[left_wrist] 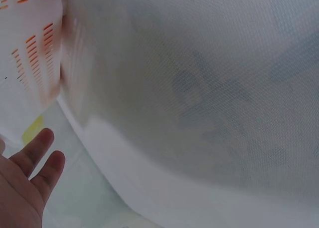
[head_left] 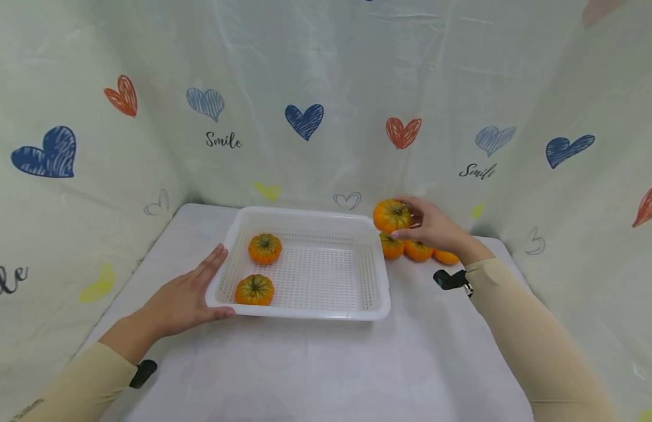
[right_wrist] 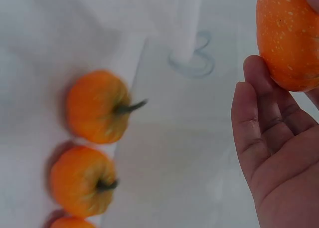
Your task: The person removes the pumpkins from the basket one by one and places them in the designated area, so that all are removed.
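Note:
Up off the table beside the basket's right rim, my right hand (head_left: 428,225) grips a small orange pumpkin (head_left: 392,215) between thumb and fingers. The right wrist view shows this pumpkin (right_wrist: 290,43) at its upper right edge, against the fingertips. A white perforated plastic basket (head_left: 304,312) holds two more pumpkins, one toward the back left (head_left: 265,248) and one at the front left (head_left: 255,290). My left hand (head_left: 185,296) rests against the basket's left front corner, fingers straight along the side and thumb at the front rim.
Right of the basket, three pumpkins stand in a row on the white-covered table (head_left: 326,375): a left one (head_left: 391,247), a middle one (head_left: 418,251) and a right one (head_left: 446,257), partly hidden by my right arm. A heart-printed curtain (head_left: 347,70) surrounds the table.

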`<action>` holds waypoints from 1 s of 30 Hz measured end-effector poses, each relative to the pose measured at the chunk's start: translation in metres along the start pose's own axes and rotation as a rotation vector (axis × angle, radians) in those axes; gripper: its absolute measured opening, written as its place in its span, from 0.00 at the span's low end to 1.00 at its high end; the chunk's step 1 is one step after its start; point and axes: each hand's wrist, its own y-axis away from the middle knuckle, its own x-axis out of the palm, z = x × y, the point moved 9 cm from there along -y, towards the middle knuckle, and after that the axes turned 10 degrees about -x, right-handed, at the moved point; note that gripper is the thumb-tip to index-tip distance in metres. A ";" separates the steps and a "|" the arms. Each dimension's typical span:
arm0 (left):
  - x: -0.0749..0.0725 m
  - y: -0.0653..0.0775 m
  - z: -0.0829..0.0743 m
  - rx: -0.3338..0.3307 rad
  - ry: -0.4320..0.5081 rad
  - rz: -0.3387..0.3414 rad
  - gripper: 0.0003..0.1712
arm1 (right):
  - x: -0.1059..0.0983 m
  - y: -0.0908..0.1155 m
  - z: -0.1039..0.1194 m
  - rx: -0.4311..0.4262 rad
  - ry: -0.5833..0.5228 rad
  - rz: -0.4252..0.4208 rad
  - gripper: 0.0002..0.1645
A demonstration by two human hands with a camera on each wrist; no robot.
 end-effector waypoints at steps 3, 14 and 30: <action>-0.001 0.001 0.000 0.001 0.001 0.001 0.69 | -0.001 0.014 -0.027 0.043 0.017 -0.021 0.50; -0.001 0.002 -0.002 0.004 0.013 0.007 0.68 | 0.029 0.053 -0.097 0.202 0.061 -0.003 0.56; 0.000 0.003 -0.001 -0.007 0.018 0.011 0.69 | 0.069 0.065 -0.126 0.174 0.035 0.028 0.55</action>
